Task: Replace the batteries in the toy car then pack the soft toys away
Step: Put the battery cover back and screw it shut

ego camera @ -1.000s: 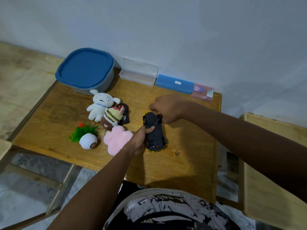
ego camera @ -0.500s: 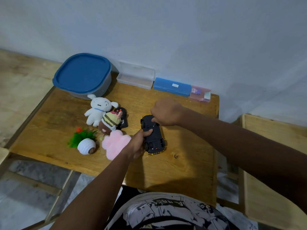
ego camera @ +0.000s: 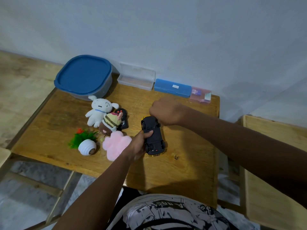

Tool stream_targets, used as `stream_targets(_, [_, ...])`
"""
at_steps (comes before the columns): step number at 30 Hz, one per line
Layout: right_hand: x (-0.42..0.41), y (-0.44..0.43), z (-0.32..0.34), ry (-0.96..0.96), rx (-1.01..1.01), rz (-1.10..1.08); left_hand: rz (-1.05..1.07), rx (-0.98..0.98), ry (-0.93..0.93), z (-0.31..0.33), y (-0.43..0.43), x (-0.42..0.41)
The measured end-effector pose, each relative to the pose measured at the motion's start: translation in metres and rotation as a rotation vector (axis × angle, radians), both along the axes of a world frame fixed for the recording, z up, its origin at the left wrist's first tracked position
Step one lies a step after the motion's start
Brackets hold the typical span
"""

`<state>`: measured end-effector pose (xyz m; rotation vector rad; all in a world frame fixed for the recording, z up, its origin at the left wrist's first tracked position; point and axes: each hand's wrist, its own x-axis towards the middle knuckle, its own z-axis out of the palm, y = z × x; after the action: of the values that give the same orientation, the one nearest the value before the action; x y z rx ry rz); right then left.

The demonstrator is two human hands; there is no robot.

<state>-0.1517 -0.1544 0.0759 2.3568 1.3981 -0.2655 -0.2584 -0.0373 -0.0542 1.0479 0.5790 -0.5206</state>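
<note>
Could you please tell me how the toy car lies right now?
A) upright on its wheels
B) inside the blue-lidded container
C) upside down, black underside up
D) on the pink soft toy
C: the toy car shows its black underside and wheels upward, gripped by the left hand.

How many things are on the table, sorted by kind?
Soft toys: 3 (white dog, striped toy, pink flower)
Toy car: 1
Remote control: 1
Potted plant: 1
Boxes: 4 (blue tub, clear case, blue case, pink case)
Total: 10
</note>
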Motion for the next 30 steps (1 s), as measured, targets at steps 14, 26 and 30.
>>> stream_targets(14, [0.002, -0.004, -0.01, 0.152, -0.019, -0.154, -0.007, 0.035, -0.009, -0.002, 0.0, 0.002])
stream_targets(26, [0.003, -0.008, 0.0, 0.066, -0.059, 0.008, -0.011, 0.07, -0.019, -0.004, -0.001, 0.0])
stream_targets(30, [-0.005, -0.006, -0.006, 0.086, -0.048, -0.035, -0.005, 0.059, -0.022, -0.003, -0.001, 0.0])
